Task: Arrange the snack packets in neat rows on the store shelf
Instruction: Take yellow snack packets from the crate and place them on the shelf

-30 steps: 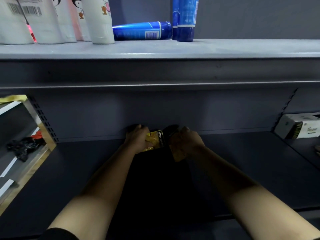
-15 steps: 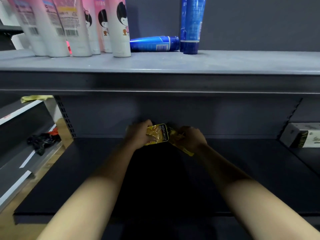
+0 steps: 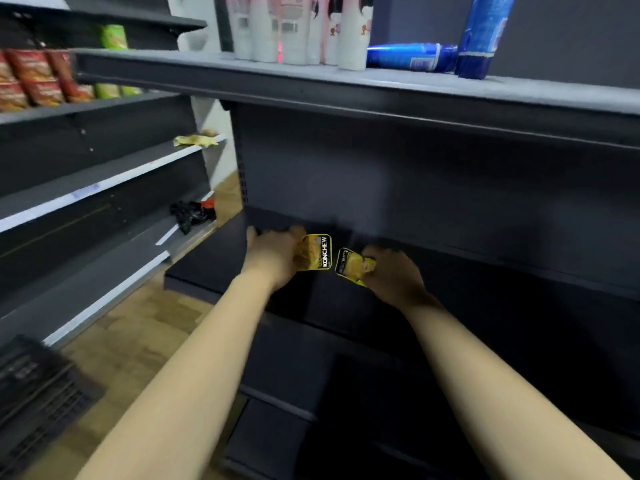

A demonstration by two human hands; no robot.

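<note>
- The left hand has its fingers curled round one edge of a yellow snack packet. The packet is upright with its printed face to the camera.
- The right hand pinches a second yellow packet by its right edge. This packet is tilted.
- The two packets are near each other with a narrow gap between them, not touching.
- Both packets are over the rear of the dark shelf board, close to the back panel. Cannot tell whether either one rests on the board.
- The left packet reads "KONCHEW" in white on a black band, running vertically. The right packet also has a black band with print, too blurred to read.
- The left forearm and right forearm are bare. They reach forward from the bottom edge and converge on the packets. The right hand is in shadow.
- The grey upper shelf overhangs the hands.
- On that shelf stand white-and-pink bottles. A blue tube lies on its side just beside an upright blue tube. Their labels are unreadable.
- The neighbouring shelving to the left holds red snack bags and green packets.
- Lower down on that shelving are a yellow crumpled item on one ledge and a black-and-red bundle on the ledge below.
- At bottom left a black slatted crate sits on the wooden floor.
</note>
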